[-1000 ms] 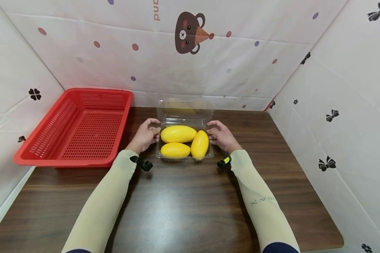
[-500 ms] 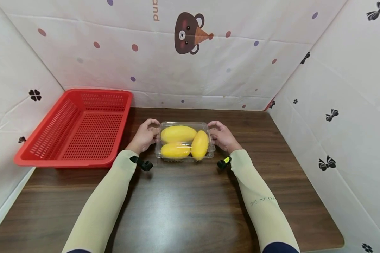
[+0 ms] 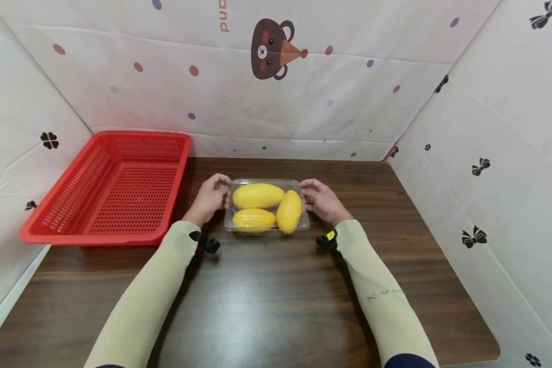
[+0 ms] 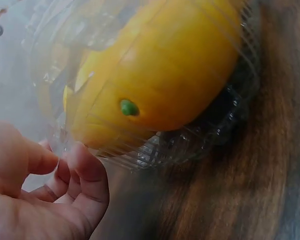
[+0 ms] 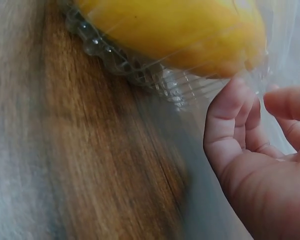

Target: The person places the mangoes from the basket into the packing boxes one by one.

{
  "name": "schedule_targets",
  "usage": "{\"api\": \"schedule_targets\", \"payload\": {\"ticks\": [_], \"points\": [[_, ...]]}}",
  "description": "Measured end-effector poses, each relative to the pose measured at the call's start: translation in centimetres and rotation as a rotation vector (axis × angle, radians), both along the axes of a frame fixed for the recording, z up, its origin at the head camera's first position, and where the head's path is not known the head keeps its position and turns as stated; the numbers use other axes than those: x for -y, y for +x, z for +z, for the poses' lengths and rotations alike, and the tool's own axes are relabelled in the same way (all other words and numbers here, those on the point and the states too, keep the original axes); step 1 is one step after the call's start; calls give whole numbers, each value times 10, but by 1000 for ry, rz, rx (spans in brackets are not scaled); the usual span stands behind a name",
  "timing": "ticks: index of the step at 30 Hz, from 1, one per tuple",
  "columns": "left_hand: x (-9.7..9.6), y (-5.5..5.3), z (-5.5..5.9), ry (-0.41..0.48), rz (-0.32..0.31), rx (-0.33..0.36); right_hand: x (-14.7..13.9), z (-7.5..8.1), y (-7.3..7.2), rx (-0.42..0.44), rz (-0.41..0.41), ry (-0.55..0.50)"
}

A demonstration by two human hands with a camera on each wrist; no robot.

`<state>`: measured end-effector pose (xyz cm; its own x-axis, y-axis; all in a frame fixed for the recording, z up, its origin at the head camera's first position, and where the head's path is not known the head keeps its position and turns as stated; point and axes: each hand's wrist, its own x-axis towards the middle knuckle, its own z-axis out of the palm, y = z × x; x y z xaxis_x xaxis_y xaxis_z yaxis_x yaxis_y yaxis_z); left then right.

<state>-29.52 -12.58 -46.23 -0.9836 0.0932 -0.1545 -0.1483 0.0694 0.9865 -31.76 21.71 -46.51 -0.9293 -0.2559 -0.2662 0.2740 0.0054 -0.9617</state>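
Observation:
In the head view a clear plastic clamshell box (image 3: 293, 185) lies on the table with its lid down. Three yellow mangoes (image 3: 258, 196) show through it, two lying lengthwise and one at the right standing crosswise. My left hand (image 3: 209, 199) is at the box's left side; the left wrist view has its thumb and curled forefinger pinching the plastic edge, beside a mango (image 4: 165, 70) with a green stem nub. At the right side my right hand (image 3: 324, 202) pinches the edge likewise, near another mango (image 5: 190, 35). Whether the lid is latched cannot be seen.
A red perforated plastic basket (image 3: 106, 239) stands to the left with nothing in it. Behind the brown wooden table (image 3: 257, 306) hangs a white printed sheet (image 3: 165, 102), and similar sheets close off both sides.
A second ago the lid stood upright behind the mangoes; by half a second ago it had come down over them. Both hands have stayed at the box's sides.

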Motion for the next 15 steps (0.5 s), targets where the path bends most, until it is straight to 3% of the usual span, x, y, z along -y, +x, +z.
{"api": "schedule_targets", "payload": {"ticks": [7,11,15], "points": [[2,12,4,-91,-17,28,2,10,14,12,-31,77],[3,28,8,-155,-34,67,2,15,30,29,-31,167],[5,48,12,-130,-62,102,1,18,47,31,1,223]]}}
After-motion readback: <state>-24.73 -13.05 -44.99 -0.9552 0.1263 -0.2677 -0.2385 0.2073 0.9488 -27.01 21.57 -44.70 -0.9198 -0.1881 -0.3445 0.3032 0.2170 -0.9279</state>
